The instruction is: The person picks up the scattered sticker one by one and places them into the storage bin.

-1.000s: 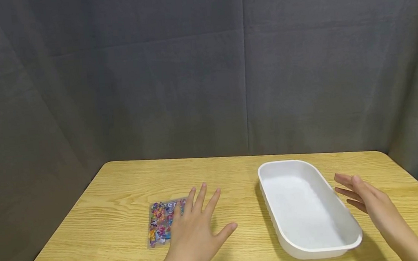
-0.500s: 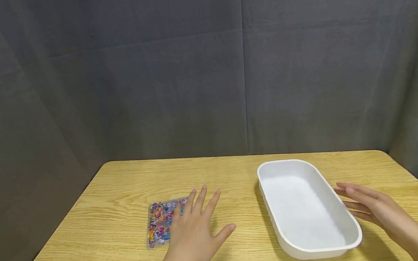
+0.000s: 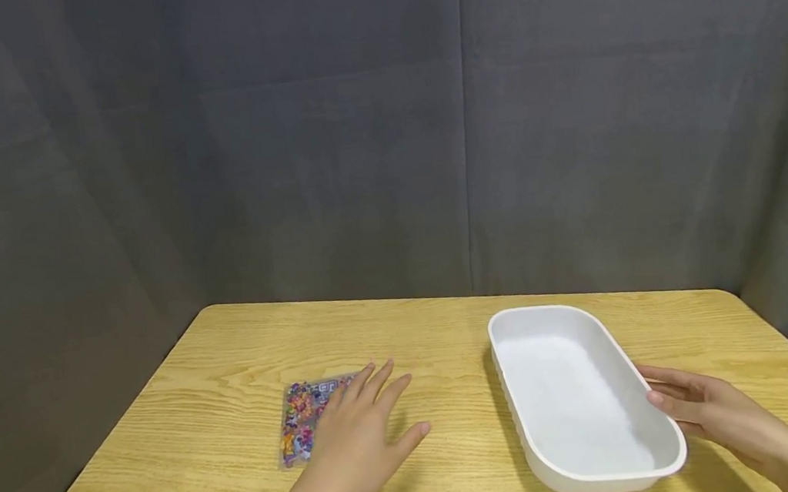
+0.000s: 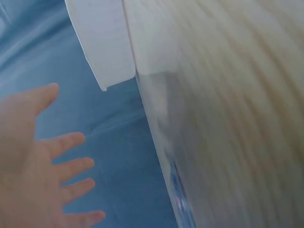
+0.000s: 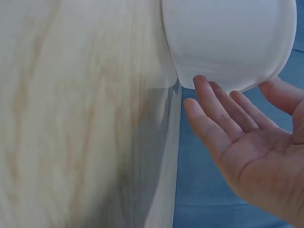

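Observation:
A white oblong tray [image 3: 572, 394] stands on the right of the table. My right hand [image 3: 715, 406] is at its right side, thumb on the rim and fingers extended along the outer wall. In the right wrist view, these fingers [image 5: 221, 111] look nearly straight beside the tray's wall [image 5: 228, 42]. My left hand [image 3: 354, 442] hovers with fingers spread, holding nothing. Behind it lies a flat clear packet of colourful small pieces [image 3: 300, 423], partly hidden by the hand. In the left wrist view, the packet [image 4: 181, 199] shows only as a sliver below the hand's level.
The wood-grain table [image 3: 192, 416] has rounded far corners. A dark grey curtain [image 3: 332, 166] hangs behind it and along both sides. Between the packet and the tray lies a stretch of bare tabletop.
My right hand has moved in and down to the tray's right edge, its thumb now at the rim. The left hand has shifted slightly down and left. The tray stays in place.

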A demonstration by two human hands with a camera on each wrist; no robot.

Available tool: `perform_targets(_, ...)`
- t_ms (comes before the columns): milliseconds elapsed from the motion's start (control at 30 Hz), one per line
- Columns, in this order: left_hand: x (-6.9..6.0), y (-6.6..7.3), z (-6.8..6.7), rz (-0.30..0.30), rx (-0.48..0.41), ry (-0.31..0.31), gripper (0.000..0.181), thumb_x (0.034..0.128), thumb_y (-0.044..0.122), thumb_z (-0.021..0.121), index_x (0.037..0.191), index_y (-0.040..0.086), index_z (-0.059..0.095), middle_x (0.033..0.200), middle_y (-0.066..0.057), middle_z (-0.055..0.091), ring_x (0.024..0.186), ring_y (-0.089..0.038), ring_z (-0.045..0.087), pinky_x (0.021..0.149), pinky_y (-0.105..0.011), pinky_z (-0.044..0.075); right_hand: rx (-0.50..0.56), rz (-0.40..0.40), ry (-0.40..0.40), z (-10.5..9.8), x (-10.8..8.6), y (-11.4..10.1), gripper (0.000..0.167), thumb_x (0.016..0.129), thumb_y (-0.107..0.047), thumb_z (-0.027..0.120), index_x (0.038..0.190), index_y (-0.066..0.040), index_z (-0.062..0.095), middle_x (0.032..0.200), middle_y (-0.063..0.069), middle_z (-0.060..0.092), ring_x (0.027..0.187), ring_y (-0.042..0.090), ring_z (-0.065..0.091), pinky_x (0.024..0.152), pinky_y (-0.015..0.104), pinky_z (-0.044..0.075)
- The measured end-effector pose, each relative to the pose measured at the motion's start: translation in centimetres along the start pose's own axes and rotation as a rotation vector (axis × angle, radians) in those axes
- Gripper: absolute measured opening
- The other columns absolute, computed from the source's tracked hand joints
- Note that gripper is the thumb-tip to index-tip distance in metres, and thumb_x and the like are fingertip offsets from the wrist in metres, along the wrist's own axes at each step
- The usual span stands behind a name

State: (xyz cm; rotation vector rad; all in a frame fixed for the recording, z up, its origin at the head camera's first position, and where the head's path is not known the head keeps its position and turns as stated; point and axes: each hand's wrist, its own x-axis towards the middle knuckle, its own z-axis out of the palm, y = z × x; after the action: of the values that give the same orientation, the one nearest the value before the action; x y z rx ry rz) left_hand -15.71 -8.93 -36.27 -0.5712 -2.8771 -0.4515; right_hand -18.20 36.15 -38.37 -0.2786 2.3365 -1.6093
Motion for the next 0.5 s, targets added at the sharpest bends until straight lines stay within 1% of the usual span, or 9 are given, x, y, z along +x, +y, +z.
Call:
perform_targets(33, 0.0, -0.1, 0.0, 0.003, -0.023, -0.006, 0.064, 0.0958, 0.061, 0.051, 0.146, 0.020, 0.050, 0.156, -0.007, 0.038, 0.144, -0.034, 0.030, 0.110, -0.063, 0.029, 0.002, -0.003, 0.003, 0.0, -0.1, 0.0, 0.060, 0.105, -0.014, 0.050, 0.149, 0.014, 0.022, 0.127, -0.016, 0.060, 0.106, -0.001, 0.061, 0.084, 0.025, 0.055)
perform_targets(67, 0.0, -0.1, -0.1, 0.009, -0.051, -0.014, 0.063, 0.0964, 0.059, 0.052, 0.145, 0.020, 0.051, 0.155, -0.007, 0.039, 0.144, -0.034, 0.031, 0.109, -0.064, 0.030, 0.005, 0.004, 0.008, -0.1, -0.2, 0.0, 0.058, 0.105, -0.015, 0.051, 0.150, 0.012, 0.026, 0.125, -0.018, 0.060, 0.105, -0.001, 0.061, 0.084, 0.025, 0.055)
perform_targets(100, -0.1, -0.2, -0.2, 0.016, -0.079, -0.022, 0.061, 0.0972, 0.058, 0.052, 0.145, 0.020, 0.051, 0.155, -0.007, 0.040, 0.143, -0.034, 0.032, 0.108, -0.064, 0.031, 0.004, 0.007, 0.011, -0.1, -0.2, 0.0, 0.057, 0.105, -0.014, 0.051, 0.150, 0.012, 0.027, 0.124, -0.017, 0.061, 0.105, -0.001, 0.062, 0.083, 0.025, 0.055)
perform_targets(200, -0.2, -0.5, -0.6, 0.043, -0.155, -0.038, 0.055, 0.0991, 0.051, 0.053, 0.144, 0.019, 0.053, 0.151, -0.008, 0.044, 0.141, -0.035, 0.036, 0.104, -0.066, 0.034, -0.010, 0.026, 0.016, -0.2, -0.2, -0.1, 0.059, 0.105, -0.016, 0.052, 0.149, 0.013, 0.026, 0.127, -0.008, 0.062, 0.103, -0.001, 0.062, 0.082, 0.026, 0.056)
perform_targets(233, -0.3, -0.6, -0.8, 0.054, -0.171, -0.035, 0.053, 0.0993, 0.048, 0.054, 0.143, 0.018, 0.054, 0.150, -0.008, 0.046, 0.139, -0.036, 0.039, 0.103, -0.067, 0.035, -0.015, 0.034, 0.015, -0.2, -0.1, -0.2, 0.060, 0.105, -0.016, 0.052, 0.149, 0.014, 0.025, 0.129, -0.004, 0.062, 0.103, 0.000, 0.063, 0.082, 0.027, 0.056)
perform_targets(300, -0.5, -0.9, -1.2, 0.070, -0.176, -0.023, 0.050, 0.0993, 0.044, 0.057, 0.141, 0.017, 0.055, 0.147, -0.010, 0.050, 0.136, -0.038, 0.042, 0.101, -0.068, 0.036, -0.027, 0.047, 0.009, -0.1, -0.1, -0.3, 0.063, 0.105, -0.017, 0.052, 0.149, 0.016, 0.021, 0.132, 0.007, 0.060, 0.102, 0.001, 0.063, 0.082, 0.028, 0.056)
perform_targets(333, -0.6, -1.1, -1.3, 0.074, -0.170, -0.013, 0.049, 0.0990, 0.042, 0.058, 0.140, 0.016, 0.056, 0.145, -0.010, 0.052, 0.134, -0.039, 0.045, 0.100, -0.068, 0.037, -0.032, 0.052, 0.008, -0.1, -0.1, -0.3, 0.064, 0.105, -0.018, 0.052, 0.149, 0.016, 0.021, 0.133, 0.010, 0.060, 0.102, 0.000, 0.063, 0.082, 0.028, 0.056)
perform_targets(433, -0.5, -1.7, -1.6, 0.084, -0.136, 0.019, 0.046, 0.0977, 0.036, 0.063, 0.137, 0.013, 0.059, 0.140, -0.012, 0.056, 0.130, -0.039, 0.049, 0.099, -0.066, 0.040, -0.030, 0.058, 0.006, 0.0, -0.1, -0.3, 0.065, 0.105, -0.018, 0.051, 0.149, 0.016, 0.018, 0.135, 0.013, 0.058, 0.102, 0.000, 0.062, 0.082, 0.028, 0.056)
perform_targets(500, -0.4, -2.3, -1.8, 0.068, -0.112, 0.024, 0.044, 0.0971, 0.033, 0.064, 0.136, 0.013, 0.060, 0.138, -0.011, 0.058, 0.129, -0.037, 0.051, 0.100, -0.063, 0.042, -0.019, 0.060, 0.004, 0.1, 0.0, -0.3, 0.065, 0.105, -0.019, 0.051, 0.149, 0.016, 0.018, 0.136, 0.013, 0.056, 0.103, -0.001, 0.062, 0.083, 0.028, 0.056)
